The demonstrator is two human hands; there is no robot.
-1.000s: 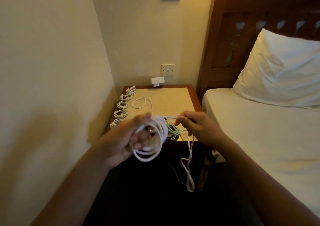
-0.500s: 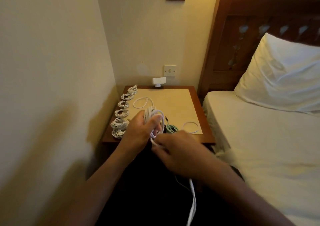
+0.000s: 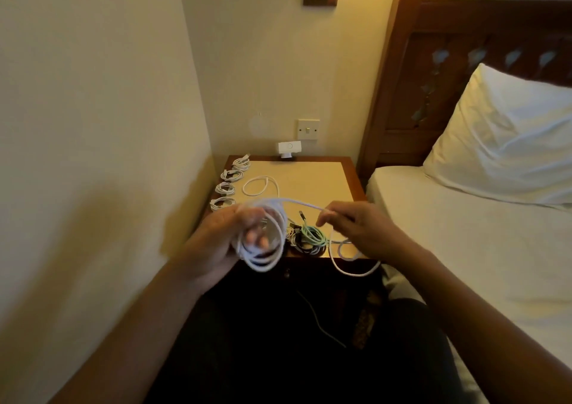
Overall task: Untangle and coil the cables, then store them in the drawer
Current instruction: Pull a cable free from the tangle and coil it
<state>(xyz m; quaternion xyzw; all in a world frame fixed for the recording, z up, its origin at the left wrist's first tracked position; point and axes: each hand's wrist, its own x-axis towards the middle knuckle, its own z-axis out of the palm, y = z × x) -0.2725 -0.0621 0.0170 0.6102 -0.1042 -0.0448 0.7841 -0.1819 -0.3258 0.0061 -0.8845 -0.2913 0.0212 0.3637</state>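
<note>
My left hand (image 3: pixel 221 239) holds a coil of white cable (image 3: pixel 266 256) wound round its fingers, just in front of the nightstand (image 3: pixel 312 181). My right hand (image 3: pixel 356 227) pinches the free strand of that cable to the right; the strand runs from the coil and its tail loops down past the table's front edge. A tangle of green and black cables (image 3: pixel 309 236) lies on the tabletop between my hands. Several coiled white cables (image 3: pixel 227 187) sit in a row along the table's left edge. A loose white loop (image 3: pixel 258 185) lies beside them.
A white adapter (image 3: pixel 288 149) stands at the back of the nightstand under a wall switch (image 3: pixel 308 129). The wall runs close on the left. The bed (image 3: pixel 464 233) with a white pillow (image 3: pixel 507 143) and wooden headboard is on the right. The nightstand front below is dark.
My right hand has swung from below the coil up and to the right, drawing the strand over the top. The left hand turned the coil toward me.
</note>
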